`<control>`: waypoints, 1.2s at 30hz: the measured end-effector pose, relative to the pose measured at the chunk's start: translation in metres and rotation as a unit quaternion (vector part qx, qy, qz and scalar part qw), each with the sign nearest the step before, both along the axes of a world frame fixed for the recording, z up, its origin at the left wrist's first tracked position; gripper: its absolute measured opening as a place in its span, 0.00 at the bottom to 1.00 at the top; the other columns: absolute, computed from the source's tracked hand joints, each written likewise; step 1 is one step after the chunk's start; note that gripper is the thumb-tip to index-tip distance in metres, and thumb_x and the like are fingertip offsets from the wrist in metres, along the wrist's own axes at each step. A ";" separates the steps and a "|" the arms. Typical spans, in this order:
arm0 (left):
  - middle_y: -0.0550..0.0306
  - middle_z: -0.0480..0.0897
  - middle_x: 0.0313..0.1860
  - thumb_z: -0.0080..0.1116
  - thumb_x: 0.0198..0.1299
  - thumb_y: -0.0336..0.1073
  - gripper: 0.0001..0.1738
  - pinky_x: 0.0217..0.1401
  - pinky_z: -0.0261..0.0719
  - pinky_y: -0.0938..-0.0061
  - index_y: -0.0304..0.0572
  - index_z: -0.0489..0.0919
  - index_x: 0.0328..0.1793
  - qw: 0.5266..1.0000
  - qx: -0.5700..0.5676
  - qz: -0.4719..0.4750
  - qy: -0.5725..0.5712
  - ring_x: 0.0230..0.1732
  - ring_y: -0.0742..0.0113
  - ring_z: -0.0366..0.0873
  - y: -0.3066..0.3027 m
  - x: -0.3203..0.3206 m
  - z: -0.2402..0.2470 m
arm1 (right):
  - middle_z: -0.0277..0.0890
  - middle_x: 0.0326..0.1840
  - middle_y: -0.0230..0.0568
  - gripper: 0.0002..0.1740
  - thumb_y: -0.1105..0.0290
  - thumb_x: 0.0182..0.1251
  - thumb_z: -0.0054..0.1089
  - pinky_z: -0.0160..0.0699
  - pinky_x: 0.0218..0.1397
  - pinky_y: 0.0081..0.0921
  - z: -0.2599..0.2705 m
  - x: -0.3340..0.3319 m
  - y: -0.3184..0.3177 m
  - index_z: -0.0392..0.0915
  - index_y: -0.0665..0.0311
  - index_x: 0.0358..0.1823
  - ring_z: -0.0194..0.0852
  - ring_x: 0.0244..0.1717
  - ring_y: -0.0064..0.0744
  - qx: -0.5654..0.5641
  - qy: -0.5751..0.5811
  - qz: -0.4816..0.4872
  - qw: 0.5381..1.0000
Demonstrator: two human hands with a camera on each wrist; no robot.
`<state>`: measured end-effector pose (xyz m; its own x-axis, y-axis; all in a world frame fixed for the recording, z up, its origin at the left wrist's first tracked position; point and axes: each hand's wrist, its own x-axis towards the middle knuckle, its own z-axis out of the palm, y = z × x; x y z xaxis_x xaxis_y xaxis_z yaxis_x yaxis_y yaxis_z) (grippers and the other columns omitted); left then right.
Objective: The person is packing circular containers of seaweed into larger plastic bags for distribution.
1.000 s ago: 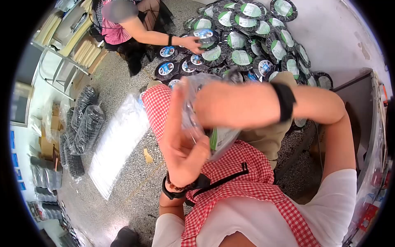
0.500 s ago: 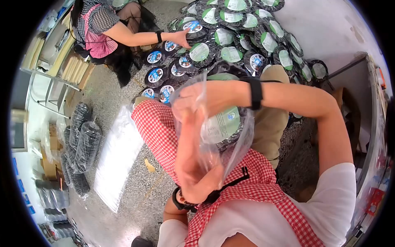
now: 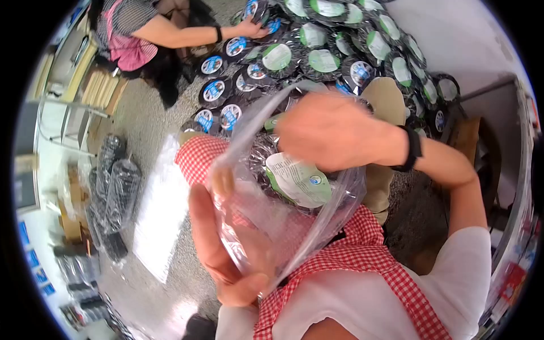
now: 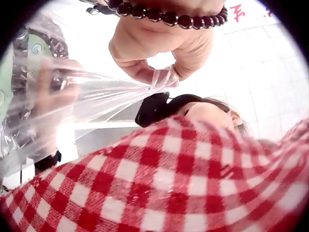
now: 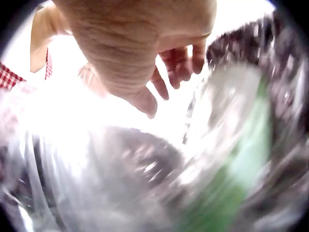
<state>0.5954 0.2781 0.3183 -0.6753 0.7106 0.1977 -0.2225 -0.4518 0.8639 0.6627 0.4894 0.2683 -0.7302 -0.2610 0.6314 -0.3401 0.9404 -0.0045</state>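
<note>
Here are the two hands, well apart, with a clear plastic bag (image 3: 292, 232) stretched between them. The left hand (image 4: 160, 44) pinches a gathered edge of the film between thumb and finger, and the bag's rim arches from there towards the right hand (image 3: 334, 133). That right hand hangs just above a black package with a green-and-white label (image 3: 300, 181), thumb and fingers loosely parted, clamped on nothing. Outside the left hand there's bare speckled floor (image 3: 175, 283), plenty of room; beyond the right hand, it's crowded.

Hard to make out now: the right hand is blurred, its fingertips hidden from above, and glare floods its wrist view. Whether it's inside the bag or outside, I can't tell. It covers part of the package, too.

Around them, a heap of green-labelled packages (image 3: 323, 60) rises beyond the right hand, a khaki-clad knee (image 3: 385, 102) in between. Blue-labelled packages (image 3: 214, 90) lie past the left hand, and farther off another person's hand (image 3: 249, 28) touches one. White plastic sheets (image 3: 161, 218) and wrapped black bundles (image 3: 123, 192) lie left of the left hand; a gingham apron (image 3: 334, 272) sits close beneath the bag.
</note>
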 end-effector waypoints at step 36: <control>0.37 0.45 0.74 0.39 0.50 0.39 0.41 0.74 0.36 0.47 0.34 0.49 0.73 0.885 -0.081 0.037 0.456 0.75 0.44 0.41 -0.037 -0.037 -0.047 | 0.74 0.30 0.36 0.12 0.61 0.49 0.63 0.69 0.36 0.32 -0.074 0.059 -0.049 0.76 0.60 0.31 0.72 0.38 0.34 -0.054 -0.326 0.026 0.944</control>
<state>0.5581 0.2411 0.2714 -0.3327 0.7403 0.5842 0.6268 -0.2892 0.7235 0.7220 0.4407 0.1939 -0.9604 -0.2673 0.0783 -0.2781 0.9047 -0.3229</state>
